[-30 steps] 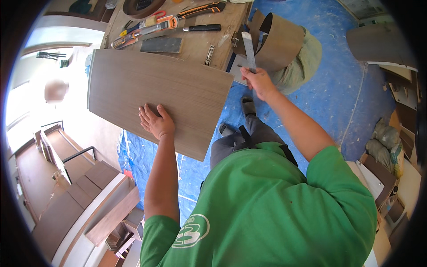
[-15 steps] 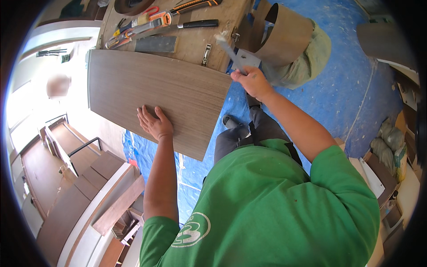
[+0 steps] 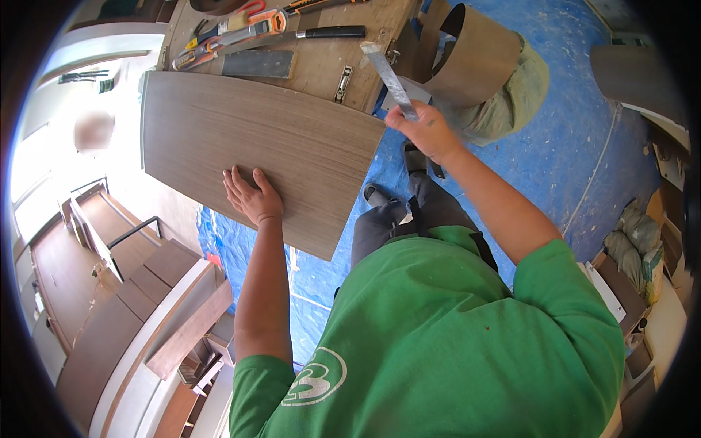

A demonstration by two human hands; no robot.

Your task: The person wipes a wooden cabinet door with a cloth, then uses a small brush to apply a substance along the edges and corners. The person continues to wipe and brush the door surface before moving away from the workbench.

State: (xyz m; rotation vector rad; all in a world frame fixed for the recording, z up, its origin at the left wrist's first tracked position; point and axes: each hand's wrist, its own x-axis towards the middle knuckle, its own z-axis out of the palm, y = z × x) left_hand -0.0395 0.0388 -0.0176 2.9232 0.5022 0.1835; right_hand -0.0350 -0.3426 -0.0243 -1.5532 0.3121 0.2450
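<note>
A brown wood-grain laminate sheet (image 3: 248, 139) lies across a wooden workbench (image 3: 328, 51) and overhangs its near edge. My left hand (image 3: 250, 196) presses flat on the sheet near its lower edge, fingers spread. My right hand (image 3: 423, 130) grips a long flat metal file (image 3: 387, 73) just past the sheet's right corner, with the blade angled up and to the left over the bench.
Several hand tools lie at the bench's far end: a dark-handled tool (image 3: 328, 32), an orange-handled tool (image 3: 248, 31) and a flat grey block (image 3: 259, 63). A curled laminate roll (image 3: 475, 62) stands on the blue floor sheet (image 3: 577, 153). Wooden panels (image 3: 124, 292) are stacked at lower left.
My right hand has swung the file from upright to slanting left over the bench, close to the sheet's corner. My left hand stays pressed on the sheet.
</note>
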